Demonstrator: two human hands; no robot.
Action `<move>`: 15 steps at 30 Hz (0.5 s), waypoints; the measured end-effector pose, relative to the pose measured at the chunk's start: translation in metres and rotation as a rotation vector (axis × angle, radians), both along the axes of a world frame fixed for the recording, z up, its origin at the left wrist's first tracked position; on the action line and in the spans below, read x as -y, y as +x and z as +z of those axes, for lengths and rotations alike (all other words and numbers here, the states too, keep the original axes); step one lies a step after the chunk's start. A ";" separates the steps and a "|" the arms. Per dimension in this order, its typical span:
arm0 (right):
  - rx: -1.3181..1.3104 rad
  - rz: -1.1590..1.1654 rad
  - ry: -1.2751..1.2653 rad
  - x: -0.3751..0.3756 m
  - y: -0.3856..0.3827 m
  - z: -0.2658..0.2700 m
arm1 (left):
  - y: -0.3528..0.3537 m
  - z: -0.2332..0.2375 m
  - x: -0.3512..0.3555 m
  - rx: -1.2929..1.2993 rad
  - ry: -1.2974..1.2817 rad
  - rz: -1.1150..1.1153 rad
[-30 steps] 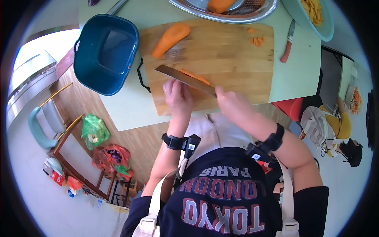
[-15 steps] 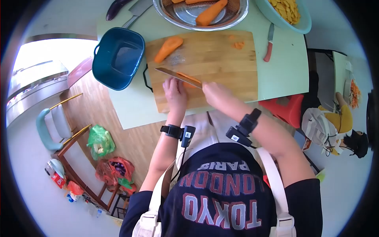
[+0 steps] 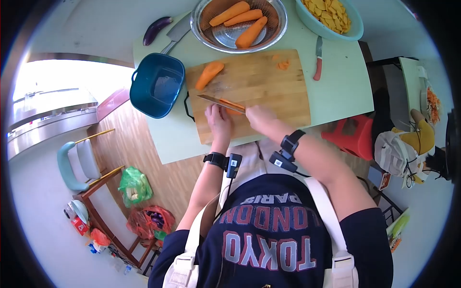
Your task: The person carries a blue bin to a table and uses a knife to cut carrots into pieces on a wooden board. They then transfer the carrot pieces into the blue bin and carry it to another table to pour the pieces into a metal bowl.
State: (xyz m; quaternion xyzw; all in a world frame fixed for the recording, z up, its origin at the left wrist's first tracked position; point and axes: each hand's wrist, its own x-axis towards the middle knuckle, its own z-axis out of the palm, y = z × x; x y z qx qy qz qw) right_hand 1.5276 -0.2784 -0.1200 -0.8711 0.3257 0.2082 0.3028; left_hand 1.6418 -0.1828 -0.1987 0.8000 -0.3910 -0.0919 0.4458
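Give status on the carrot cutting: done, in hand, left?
Done: a few cut pieces on the cutting board. In hand: right hand holds the knife on a carrot piece, left hand steadies it. Left: a half carrot on the board, three carrots in the colander.

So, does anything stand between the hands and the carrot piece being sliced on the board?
Nothing visible does. The left hand sits right against the carrot piece, and the knife in the right hand lies across it. The other carrot half lies apart, farther up the cutting board.
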 end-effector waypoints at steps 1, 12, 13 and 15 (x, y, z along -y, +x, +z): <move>0.057 -0.110 -0.045 -0.003 0.004 -0.009 | 0.001 0.000 0.002 0.024 0.015 0.006; 0.183 -0.154 -0.070 0.013 -0.028 0.003 | 0.003 0.008 -0.003 -0.052 0.004 0.003; 0.180 -0.153 -0.069 0.007 -0.031 0.012 | 0.004 0.007 -0.005 -0.013 -0.004 -0.017; 0.045 -0.086 -0.098 -0.006 -0.035 0.028 | 0.006 0.003 -0.005 0.018 -0.006 -0.037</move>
